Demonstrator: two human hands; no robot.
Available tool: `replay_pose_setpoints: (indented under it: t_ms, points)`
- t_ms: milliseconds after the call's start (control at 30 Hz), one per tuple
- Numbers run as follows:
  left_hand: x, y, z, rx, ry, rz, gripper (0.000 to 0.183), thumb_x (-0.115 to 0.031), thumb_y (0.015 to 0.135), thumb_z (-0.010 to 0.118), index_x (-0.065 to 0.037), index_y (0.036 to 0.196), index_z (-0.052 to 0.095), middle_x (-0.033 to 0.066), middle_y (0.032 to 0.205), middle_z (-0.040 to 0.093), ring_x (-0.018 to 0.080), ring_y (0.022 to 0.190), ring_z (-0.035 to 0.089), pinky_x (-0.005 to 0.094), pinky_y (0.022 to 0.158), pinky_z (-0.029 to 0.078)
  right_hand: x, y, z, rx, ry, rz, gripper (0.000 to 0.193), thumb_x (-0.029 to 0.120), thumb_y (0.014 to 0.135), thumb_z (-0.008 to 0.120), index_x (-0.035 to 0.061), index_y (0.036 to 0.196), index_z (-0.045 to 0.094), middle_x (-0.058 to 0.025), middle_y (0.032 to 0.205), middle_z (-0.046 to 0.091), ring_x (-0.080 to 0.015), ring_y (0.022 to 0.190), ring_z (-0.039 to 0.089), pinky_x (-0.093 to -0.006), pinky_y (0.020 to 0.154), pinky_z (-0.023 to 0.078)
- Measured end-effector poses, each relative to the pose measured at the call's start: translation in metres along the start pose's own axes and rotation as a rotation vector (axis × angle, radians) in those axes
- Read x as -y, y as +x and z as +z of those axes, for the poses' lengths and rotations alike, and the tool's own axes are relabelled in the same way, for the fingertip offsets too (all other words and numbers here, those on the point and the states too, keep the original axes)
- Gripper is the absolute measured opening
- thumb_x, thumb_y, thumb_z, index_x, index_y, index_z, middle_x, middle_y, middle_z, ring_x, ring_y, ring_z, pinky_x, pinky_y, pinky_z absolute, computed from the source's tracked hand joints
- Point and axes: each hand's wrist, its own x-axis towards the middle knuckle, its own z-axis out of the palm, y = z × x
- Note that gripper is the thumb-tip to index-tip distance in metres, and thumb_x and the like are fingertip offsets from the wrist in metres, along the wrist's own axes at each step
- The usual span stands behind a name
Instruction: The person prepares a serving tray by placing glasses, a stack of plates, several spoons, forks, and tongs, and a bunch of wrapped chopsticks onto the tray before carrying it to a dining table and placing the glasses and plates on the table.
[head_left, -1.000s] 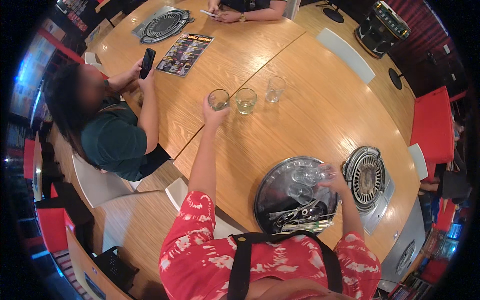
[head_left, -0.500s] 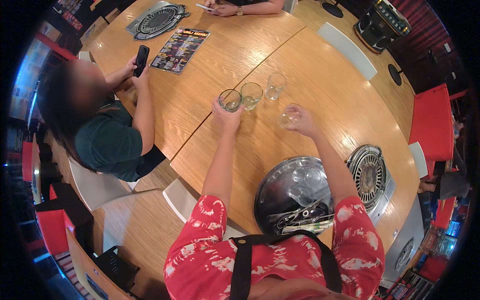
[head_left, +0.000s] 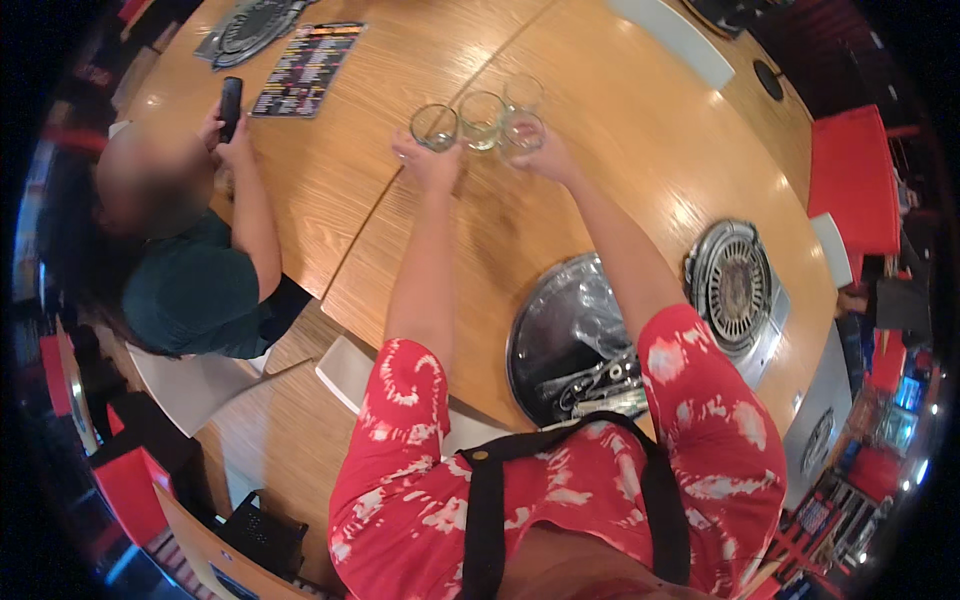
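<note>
My left hand (head_left: 430, 165) is closed around a clear drinking glass (head_left: 435, 128) on the far middle of the wooden table. My right hand (head_left: 547, 156) grips another clear glass (head_left: 521, 133), slightly smeared by motion. Between the two held glasses stands a third glass (head_left: 482, 122), upright and very close to both. Just beyond my right hand's glass is one more clear glass (head_left: 524, 90), partly overlapped by it. Below my right forearm lies a round black tray (head_left: 528, 350) with tongs (head_left: 600, 376) and a bundle of thin wrapped sticks (head_left: 612, 402); my arm covers part of it.
A round grill (head_left: 735, 285) is set into the table (head_left: 640, 170) right of my arm, and another grill (head_left: 252, 28) sits far left. A printed menu (head_left: 308, 70) lies near a seated person (head_left: 205, 280) holding a phone (head_left: 231, 105). White chairs (head_left: 675, 40) ring the table.
My right hand has brought its glass left and away from me, up to the other glasses. My left hand still holds its glass. The whole view has shifted, with the table's far side cut off.
</note>
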Motion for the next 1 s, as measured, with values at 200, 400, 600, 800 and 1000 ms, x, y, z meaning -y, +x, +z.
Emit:
replay_pose_setpoints:
  t_ms: [200, 400, 600, 800, 1000]
  points:
    - [-0.021, -0.096, -0.040, 0.068, 0.085, 0.169, 0.087, -0.015, 0.060, 0.072, 0.009, 0.126, 0.021, 0.0257, 0.124, 0.030, 0.0386, 0.118, 0.030, 0.0481, 0.102, 0.024, 0.049, -0.032, -0.043, 0.000, -0.044, 0.191, 0.077, 0.013, 0.062, 0.076, 0.0115, 0.131, 0.042, -0.0134, 0.121, 0.053, -0.0225, 0.112, 0.050, -0.0364, 0.093, 0.043]
    - [-0.073, -0.266, -0.106, 0.937, 0.152, 0.233, 0.064, -0.013, 0.057, 0.064, -0.015, 0.118, 0.045, 0.0137, 0.117, 0.044, 0.0333, 0.116, 0.036, 0.0464, 0.099, 0.027, 0.050, -0.156, -0.124, 0.792, -0.368, 0.130, 0.072, -0.001, 0.062, 0.063, 0.0111, 0.130, 0.045, -0.0082, 0.134, 0.045, -0.0252, 0.125, 0.041, -0.0362, 0.104, 0.032]
    - [-0.053, -0.278, -0.079, 0.941, 0.095, 0.204, 0.064, -0.018, 0.055, 0.071, -0.016, 0.114, 0.047, 0.0099, 0.118, 0.048, 0.0312, 0.114, 0.039, 0.0456, 0.099, 0.025, 0.037, -0.213, -0.096, 0.621, -0.010, 0.080, 0.077, -0.003, 0.056, 0.070, 0.0140, 0.128, 0.047, -0.0060, 0.132, 0.048, -0.0240, 0.123, 0.042, -0.0346, 0.106, 0.031]
    - [-0.045, -0.261, -0.074, 1.067, -0.038, 0.300, 0.061, -0.020, 0.051, 0.075, -0.013, 0.108, 0.051, 0.0068, 0.107, 0.056, 0.0247, 0.103, 0.051, 0.0403, 0.092, 0.027, 0.030, -0.214, -0.087, 0.465, 0.105, 0.226, 0.074, 0.003, 0.055, 0.078, 0.0119, 0.122, 0.049, -0.0035, 0.122, 0.052, -0.0185, 0.117, 0.047, -0.0359, 0.097, 0.042]
    - [-0.032, -0.192, -0.074, 0.631, -0.151, 0.160, 0.066, -0.020, 0.050, 0.077, -0.007, 0.109, 0.051, 0.0120, 0.103, 0.056, 0.0265, 0.099, 0.053, 0.0353, 0.084, 0.043, 0.017, -0.167, -0.063, 0.153, 0.283, 0.219, 0.070, 0.011, 0.058, 0.079, 0.0059, 0.121, 0.048, -0.0073, 0.118, 0.054, -0.0186, 0.103, 0.055, -0.0334, 0.092, 0.045]
